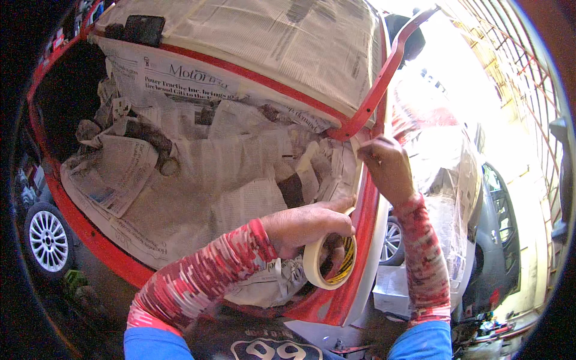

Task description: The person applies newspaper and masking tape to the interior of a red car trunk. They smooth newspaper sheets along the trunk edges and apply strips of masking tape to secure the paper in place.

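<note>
I watch through the head camera. The tape roll (311, 264) is in the left hand (313, 225), low beside the red body edge (370, 207). This hand is closed on the roll, with some fingers passing inside the ring, perhaps so that it can turn while it is carried. The right hand (390, 168) is farther away from the wearer, at the same edge. Its fingers are bent and the tips are near together; I cannot tell if they pinch the pale strip (361, 180) or press it. I think the hands are set apart so that the strip lies straight. The newspaper (246, 153) is spread beside it, probably as a cover. The ring stands tilted, its hole facing roughly to the camera. A ring has no real long axis, but the strip's runs along the edge, from left hand toward right hand.
</note>
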